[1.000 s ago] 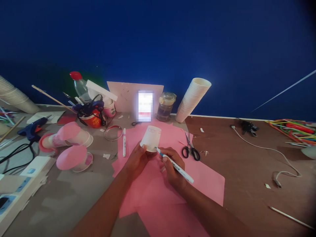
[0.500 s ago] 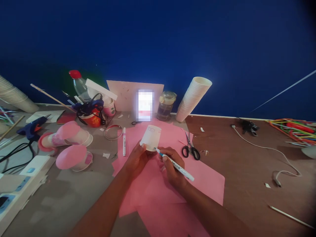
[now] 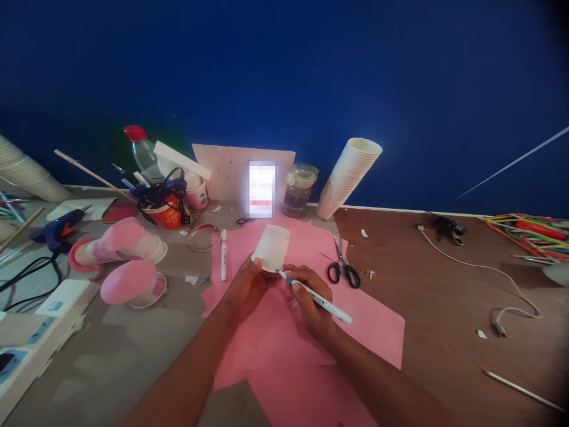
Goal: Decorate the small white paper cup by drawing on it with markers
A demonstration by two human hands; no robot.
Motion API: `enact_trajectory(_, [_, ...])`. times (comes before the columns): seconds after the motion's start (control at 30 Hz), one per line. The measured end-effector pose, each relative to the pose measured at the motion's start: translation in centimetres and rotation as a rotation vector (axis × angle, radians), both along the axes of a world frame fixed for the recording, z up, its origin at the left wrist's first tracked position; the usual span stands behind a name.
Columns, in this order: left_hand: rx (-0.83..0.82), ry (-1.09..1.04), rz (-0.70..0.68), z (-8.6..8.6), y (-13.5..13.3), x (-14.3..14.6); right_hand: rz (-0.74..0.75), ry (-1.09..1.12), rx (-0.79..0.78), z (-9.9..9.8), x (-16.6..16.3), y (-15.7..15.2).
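Note:
A white paper cup (image 3: 272, 248) with faint pink drawn marks is gripped in my left hand (image 3: 248, 286), thumb on its side near the rim closest to me. My right hand (image 3: 313, 296) is closed round a white marker pen (image 3: 326, 304) with a blue front end. The marker's tip meets the cup's near rim, where a small blue mark shows. Both hands are above pink paper sheets (image 3: 284, 367). A second marker (image 3: 223, 255) lies to the left on the pink paper, and black-handled scissors (image 3: 342, 267) lie to the right.
A leaning stack of paper cups (image 3: 349, 178) and a lidded jar (image 3: 300, 191) stand behind, beside a blurred bright screen (image 3: 261, 188). Pink-topped cup pieces (image 3: 128, 283), a glue gun (image 3: 60, 228) and a power strip (image 3: 42, 338) are left. A white cable (image 3: 480, 267) lies right.
The marker's tip has shifted slightly left and down along the cup's near rim, leaving a small blue mark. My left hand and the cup have hardly moved.

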State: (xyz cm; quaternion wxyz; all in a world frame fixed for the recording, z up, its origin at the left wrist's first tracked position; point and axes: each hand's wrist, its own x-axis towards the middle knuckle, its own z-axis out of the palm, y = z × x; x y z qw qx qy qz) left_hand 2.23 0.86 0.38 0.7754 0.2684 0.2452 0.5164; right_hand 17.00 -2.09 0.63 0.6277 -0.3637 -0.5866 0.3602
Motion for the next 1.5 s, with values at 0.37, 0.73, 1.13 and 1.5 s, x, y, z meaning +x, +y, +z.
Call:
enact_trajectory(0.37, [-0.023, -0.027, -0.009, -0.31, 0.08, -0.08, 0.055, 0.045, -0.032, -0.19, 0.37, -0.01])
enact_trajectory(0.73, [-0.071, -0.051, -0.021, 0.02, 0.06, -0.01, -0.006, 0.149, -0.170, -0.15, 0.17, -0.29])
enact_trajectory(1.13, [-0.056, -0.056, -0.031, -0.04, 0.19, -0.03, -0.006, 0.114, -0.138, 0.17, 0.14, 0.00])
enact_trajectory(1.5, [-0.039, -0.075, -0.044, 0.01, 0.16, -0.04, 0.031, 0.104, -0.180, -0.20, 0.32, -0.10])
